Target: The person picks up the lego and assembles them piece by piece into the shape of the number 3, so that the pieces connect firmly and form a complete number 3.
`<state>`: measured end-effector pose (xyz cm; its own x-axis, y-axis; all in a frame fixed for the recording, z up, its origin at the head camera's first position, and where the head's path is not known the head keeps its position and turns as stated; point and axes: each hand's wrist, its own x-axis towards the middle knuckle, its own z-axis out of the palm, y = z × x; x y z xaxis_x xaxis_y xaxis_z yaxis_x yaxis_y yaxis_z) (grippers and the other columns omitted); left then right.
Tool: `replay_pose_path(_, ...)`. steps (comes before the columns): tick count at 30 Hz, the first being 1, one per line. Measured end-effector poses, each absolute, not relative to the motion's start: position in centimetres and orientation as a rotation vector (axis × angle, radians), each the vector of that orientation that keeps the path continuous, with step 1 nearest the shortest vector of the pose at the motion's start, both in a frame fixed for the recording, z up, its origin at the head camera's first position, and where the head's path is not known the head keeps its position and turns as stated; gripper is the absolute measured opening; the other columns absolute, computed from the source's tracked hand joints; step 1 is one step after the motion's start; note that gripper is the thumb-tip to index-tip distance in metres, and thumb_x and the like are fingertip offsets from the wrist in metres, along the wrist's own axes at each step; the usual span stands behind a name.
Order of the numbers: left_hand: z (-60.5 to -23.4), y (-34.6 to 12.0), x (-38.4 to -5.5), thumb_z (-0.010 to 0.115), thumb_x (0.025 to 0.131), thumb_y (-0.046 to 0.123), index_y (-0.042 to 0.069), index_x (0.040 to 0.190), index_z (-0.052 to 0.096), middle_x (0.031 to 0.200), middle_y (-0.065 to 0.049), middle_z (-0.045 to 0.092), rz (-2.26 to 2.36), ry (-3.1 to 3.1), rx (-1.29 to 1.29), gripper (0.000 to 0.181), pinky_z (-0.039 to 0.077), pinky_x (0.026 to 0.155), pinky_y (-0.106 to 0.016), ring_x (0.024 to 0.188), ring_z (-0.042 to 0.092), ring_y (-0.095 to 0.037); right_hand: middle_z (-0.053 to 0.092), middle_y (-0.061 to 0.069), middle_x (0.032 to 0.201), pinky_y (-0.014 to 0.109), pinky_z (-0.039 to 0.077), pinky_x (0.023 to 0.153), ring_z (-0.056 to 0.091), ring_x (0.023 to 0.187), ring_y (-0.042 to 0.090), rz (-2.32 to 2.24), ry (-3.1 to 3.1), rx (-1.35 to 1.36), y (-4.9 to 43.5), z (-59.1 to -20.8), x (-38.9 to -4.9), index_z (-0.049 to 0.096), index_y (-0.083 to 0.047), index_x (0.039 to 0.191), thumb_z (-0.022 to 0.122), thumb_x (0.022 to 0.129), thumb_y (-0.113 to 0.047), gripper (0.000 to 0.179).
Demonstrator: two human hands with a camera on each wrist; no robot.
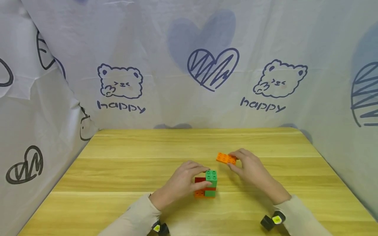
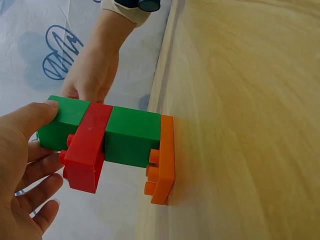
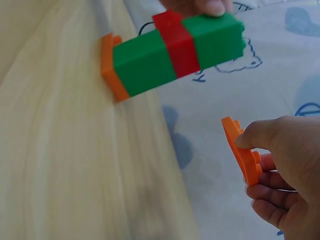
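A small tower of toy building bricks stands on the table in front of me. An orange flat brick (image 2: 167, 165) forms its base, carrying a green brick (image 2: 131, 135), then a red brick (image 2: 91, 150) jutting to the left, and a second green brick (image 1: 211, 176) on top. My left hand (image 1: 186, 178) grips that top green brick between thumb and fingers. Up and to the right of the tower, my right hand (image 1: 250, 168) pinches another orange flat brick (image 1: 223, 158) by its right end. Its studs face up, and it is apart from the tower.
The wooden table (image 1: 133, 147) has straw-coloured grain and runs back to a white cloth (image 1: 165, 108) printed with hearts, bears and lettering. The same cloth hangs at both sides. Wrist cameras sit by both sleeves.
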<state>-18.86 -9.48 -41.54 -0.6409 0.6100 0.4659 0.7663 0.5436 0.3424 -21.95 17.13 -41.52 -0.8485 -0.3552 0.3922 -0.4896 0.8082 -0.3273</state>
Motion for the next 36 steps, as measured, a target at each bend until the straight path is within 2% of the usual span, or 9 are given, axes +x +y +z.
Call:
replay_pose_path(11, -41.4, -9.5, -18.9, 0.074, 0.087, 0.039, 0.008, 0.118, 0.069, 0.103, 0.003, 0.069, -0.809, -2.471, -1.152, 0.044, 0.051, 0.084, -0.032, 0.097, 0.061, -0.016, 0.065, 0.003, 0.108, 0.042, 0.054, 0.083, 0.062, 0.095, 0.02, 0.673, -2.601, 0.726, 16.5, -39.4, -20.5, 0.068, -0.008, 0.119, 0.076, 0.087, -0.027, 0.038)
replay_pose_path(31, -41.3, -9.4, -18.9, 0.075, 0.086, 0.037, 0.011, 0.111, 0.064, 0.102, 0.002, 0.066, -0.846, -2.477, -1.15, 0.037, 0.05, 0.077, -0.026, 0.092, 0.06, -0.017, 0.065, -0.006, 0.11, 0.037, 0.054, 0.083, 0.061, 0.096, 0.011, 0.825, -2.532, 0.871, 15.7, -37.3, -18.5, 0.069, -0.014, 0.118, 0.078, 0.085, -0.024, 0.035)
replay_pose_path(36, -41.4, -9.5, -18.9, 0.076, 0.086, 0.037, 0.011, 0.11, 0.064, 0.102, 0.003, 0.065, -0.846, -2.482, -1.15, 0.037, 0.051, 0.079, -0.028, 0.093, 0.061, -0.018, 0.065, -0.007, 0.11, 0.036, 0.054, 0.082, 0.061, 0.096, 0.01, 0.831, -2.513, 0.912, 15.8, -37.2, -18.2, 0.069, -0.014, 0.117, 0.079, 0.085, -0.023, 0.034)
